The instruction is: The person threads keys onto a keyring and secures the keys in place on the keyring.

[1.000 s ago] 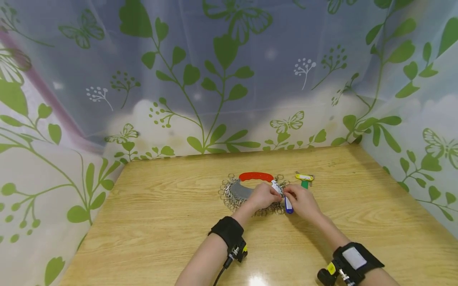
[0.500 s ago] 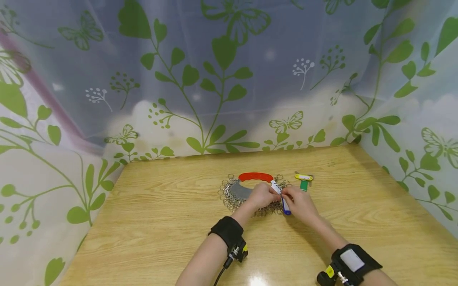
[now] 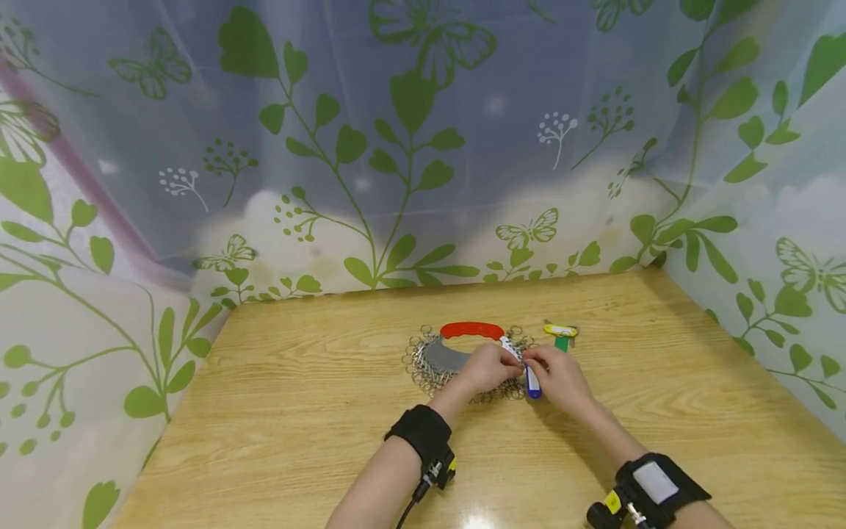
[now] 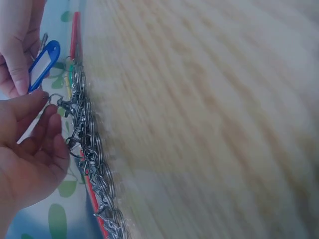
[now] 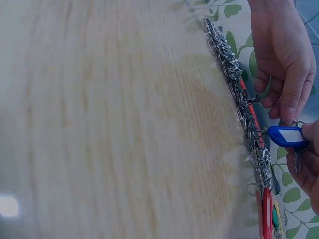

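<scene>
A grey metal key carrier [image 3: 444, 357] with a red handle [image 3: 472, 330] and many small metal rings [image 3: 428, 376] along its edge lies at the middle of the table. At its right side, my left hand [image 3: 487, 366] pinches one of these rings [image 4: 56, 95] between thumb and fingertip. Close beside it, my right hand [image 3: 562, 376] pinches a blue key tag [image 5: 290, 136] with a white label, and a key [image 5: 297, 162] hangs from the tag. The fingertips of both hands meet at the ring; in the head view they hide where tag and ring come together.
Just beyond my right hand lie a yellow key tag [image 3: 560, 330] and a green key tag [image 3: 562, 343], with keys by them. The wood-grain table [image 3: 297, 411] ends at a leaf-print curtain [image 3: 370, 184] at the back and sides.
My right hand with the blue key tag moved slightly left towards my left hand, then back a little right. My left hand stays nearly in place, pinching the ring.
</scene>
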The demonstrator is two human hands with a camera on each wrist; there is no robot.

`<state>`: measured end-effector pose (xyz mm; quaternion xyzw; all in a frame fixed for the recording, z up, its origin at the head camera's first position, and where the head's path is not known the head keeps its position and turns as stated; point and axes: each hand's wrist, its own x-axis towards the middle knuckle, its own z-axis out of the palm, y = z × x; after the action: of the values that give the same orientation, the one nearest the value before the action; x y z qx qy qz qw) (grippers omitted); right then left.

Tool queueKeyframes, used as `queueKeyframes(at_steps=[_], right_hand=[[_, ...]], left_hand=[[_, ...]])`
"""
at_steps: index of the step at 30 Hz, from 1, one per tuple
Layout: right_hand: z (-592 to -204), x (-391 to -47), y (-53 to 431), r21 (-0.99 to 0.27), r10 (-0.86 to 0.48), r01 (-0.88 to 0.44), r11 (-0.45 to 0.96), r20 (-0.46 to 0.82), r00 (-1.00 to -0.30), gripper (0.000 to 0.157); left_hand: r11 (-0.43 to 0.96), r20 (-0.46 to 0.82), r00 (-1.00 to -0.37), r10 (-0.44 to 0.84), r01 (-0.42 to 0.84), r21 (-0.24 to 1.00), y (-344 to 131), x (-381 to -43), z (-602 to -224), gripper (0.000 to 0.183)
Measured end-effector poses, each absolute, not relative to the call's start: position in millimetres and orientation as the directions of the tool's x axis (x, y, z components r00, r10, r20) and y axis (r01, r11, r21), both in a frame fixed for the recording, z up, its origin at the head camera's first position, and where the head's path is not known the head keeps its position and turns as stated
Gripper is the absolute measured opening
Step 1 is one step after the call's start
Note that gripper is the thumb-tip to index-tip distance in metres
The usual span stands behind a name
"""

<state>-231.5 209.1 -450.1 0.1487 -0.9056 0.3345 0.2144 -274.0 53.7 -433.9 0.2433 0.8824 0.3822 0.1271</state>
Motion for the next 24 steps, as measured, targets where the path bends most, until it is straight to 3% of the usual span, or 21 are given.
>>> queueKeyframes(at_steps=[24], right_hand=[[-450.8,-225.9,207.9,-0.481,-0.177,-0.461,0.745,0.524,-0.833,0.006]], left_hand=[[0.610,-0.058,-0.876,0.480,0.285,0.739,55.0,-269.7,-431.1,0.019]])
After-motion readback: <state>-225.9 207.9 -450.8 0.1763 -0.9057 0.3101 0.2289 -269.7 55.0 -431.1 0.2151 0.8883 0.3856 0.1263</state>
